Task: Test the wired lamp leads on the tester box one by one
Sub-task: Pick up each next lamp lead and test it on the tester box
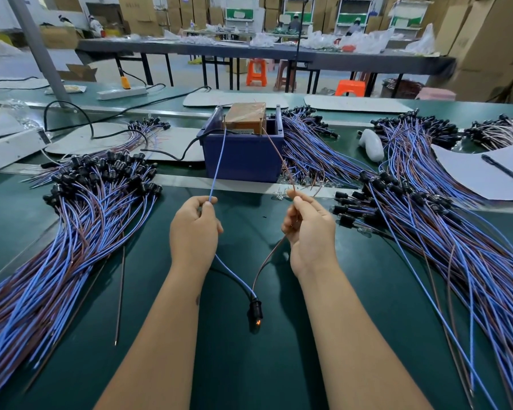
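Observation:
My left hand (193,229) pinches a blue lead (218,164) whose tip reaches a nail on the tester box (243,155). A brown lead (279,158) is pinched in my right hand (308,229), and its tip touches the other nail on the brown block (246,116) inside the blue box. Both leads run down to one black lamp socket (255,310) hanging between my forearms. Its small bulb (257,322) glows orange.
A large pile of wired lamps (80,220) lies at the left, and another pile (444,232) at the right. A loose brown wire (119,297) lies on the green belt. Paper with a pen (503,168) sits at the far right. A black power cable (172,155) runs into the box.

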A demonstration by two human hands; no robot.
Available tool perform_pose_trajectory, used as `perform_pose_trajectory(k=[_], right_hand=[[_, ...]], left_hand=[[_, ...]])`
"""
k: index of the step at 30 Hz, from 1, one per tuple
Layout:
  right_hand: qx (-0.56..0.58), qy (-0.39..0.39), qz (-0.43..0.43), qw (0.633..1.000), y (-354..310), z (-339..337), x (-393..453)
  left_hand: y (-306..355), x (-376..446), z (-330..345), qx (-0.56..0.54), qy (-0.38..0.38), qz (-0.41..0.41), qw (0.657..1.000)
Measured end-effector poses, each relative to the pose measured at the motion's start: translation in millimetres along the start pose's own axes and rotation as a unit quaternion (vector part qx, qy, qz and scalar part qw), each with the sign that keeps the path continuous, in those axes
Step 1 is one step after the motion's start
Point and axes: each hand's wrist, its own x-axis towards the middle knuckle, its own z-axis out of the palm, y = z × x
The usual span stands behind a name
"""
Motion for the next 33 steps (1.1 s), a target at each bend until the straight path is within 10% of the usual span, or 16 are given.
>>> perform_pose_trajectory(k=[33], right_hand=[[-0.040,-0.010,0.013,0.999,-4.1,1.3,-5.1]], left_hand=[[-2.1,1.5,-0.4,0.010,0.016,0.009,1.000]])
